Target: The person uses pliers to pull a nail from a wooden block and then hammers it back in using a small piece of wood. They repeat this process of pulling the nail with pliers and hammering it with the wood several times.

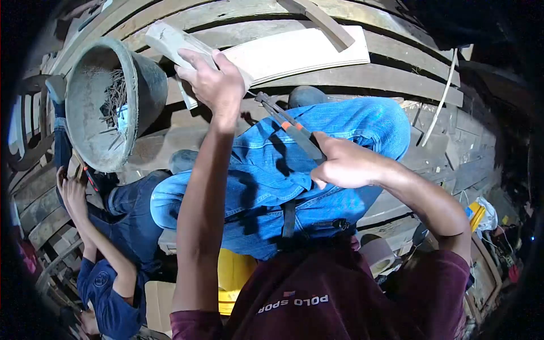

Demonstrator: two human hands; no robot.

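My left hand point(214, 80) is closed around a pale wooden board point(170, 41), which slants across the slats in front of me. In my right hand point(347, 163) is a pair of pincers point(296, 131) with grey and orange handles, gripped above my jeans. The jaws of the pincers point up and left toward the near end of the board. A thin nail-like piece point(252, 93) shows between the jaws and the board. Whether the jaws grip it I cannot tell.
A grey bucket point(150, 90) with several nails point(116, 93) inside tilts at the left. Beside it sits another person point(110, 283), with a hammer-like tool near their hands. A wide pale board point(306, 54) and a wooden piece point(331, 31) lie ahead. A tape roll point(377, 255) is behind right.
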